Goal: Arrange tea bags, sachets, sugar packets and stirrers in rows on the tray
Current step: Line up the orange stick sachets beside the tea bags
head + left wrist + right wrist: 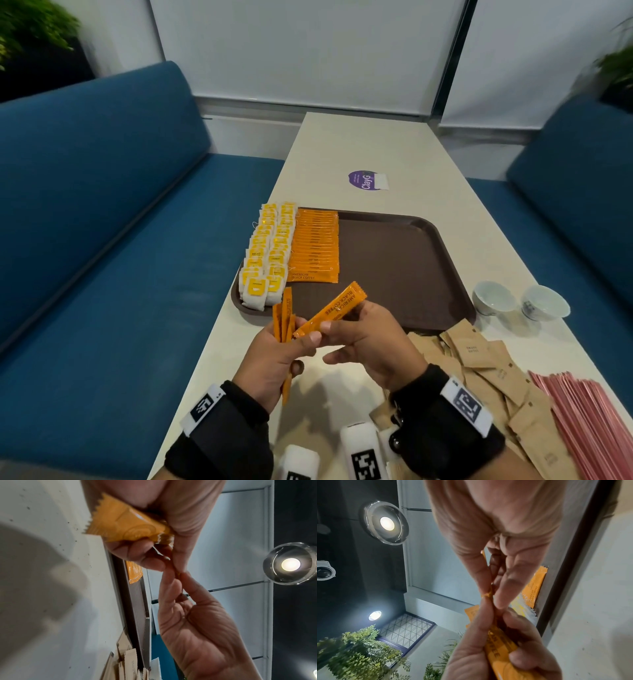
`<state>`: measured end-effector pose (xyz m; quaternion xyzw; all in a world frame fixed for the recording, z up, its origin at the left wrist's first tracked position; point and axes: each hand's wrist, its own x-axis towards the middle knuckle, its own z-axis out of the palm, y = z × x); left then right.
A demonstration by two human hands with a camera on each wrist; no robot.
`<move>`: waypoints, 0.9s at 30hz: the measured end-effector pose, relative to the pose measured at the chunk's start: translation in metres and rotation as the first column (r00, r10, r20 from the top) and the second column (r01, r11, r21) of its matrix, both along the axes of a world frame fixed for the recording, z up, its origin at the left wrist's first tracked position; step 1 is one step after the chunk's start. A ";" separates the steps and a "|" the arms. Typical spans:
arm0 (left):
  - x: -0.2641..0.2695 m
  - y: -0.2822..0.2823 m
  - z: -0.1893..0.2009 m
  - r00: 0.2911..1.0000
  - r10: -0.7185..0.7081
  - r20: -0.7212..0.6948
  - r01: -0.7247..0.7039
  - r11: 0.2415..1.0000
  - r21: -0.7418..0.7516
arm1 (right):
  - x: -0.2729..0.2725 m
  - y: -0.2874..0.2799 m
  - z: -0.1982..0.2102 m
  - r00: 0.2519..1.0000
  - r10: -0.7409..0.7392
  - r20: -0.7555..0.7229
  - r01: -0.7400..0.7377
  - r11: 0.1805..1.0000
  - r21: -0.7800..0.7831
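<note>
My left hand (298, 337) grips a small bundle of orange coffee sachets (285, 322) upright over the table, just in front of the brown tray (404, 267). My right hand (337, 329) pinches the lower end of one orange sachet (334, 308), which slants up to the right; that end meets my left thumb. On the tray's left side lie two rows of yellow tea bags (269, 250) and one row of orange sachets (315, 246). The left wrist view shows the bundle's bottom end (126, 526). The right wrist view shows the pinched sachet (488, 595).
Brown sugar packets (479, 363) lie in a loose heap to the right of my hands, with pink stirrers (582, 414) beyond them at the table's right edge. Two white cups (493, 298) stand right of the tray. Blue sofas flank the narrow table (376, 147).
</note>
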<state>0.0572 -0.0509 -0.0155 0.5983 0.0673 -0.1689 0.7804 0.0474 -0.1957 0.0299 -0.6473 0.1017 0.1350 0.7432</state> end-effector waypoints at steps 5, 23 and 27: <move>-0.002 0.000 0.000 0.999 0.051 -0.016 -0.051 0.999 0.002 | -0.002 0.008 -0.011 1.000 0.008 -0.029 -0.005 0.995 0.102; 0.021 0.021 0.002 0.951 0.167 -0.259 -0.208 0.968 -0.140 | 0.083 -0.038 0.010 0.997 0.048 -0.057 -0.074 0.730 -0.679; 0.025 0.021 0.000 0.950 0.170 -0.262 -0.201 0.975 -0.093 | 0.121 -0.032 0.008 0.974 0.050 -0.219 -0.191 0.698 -0.690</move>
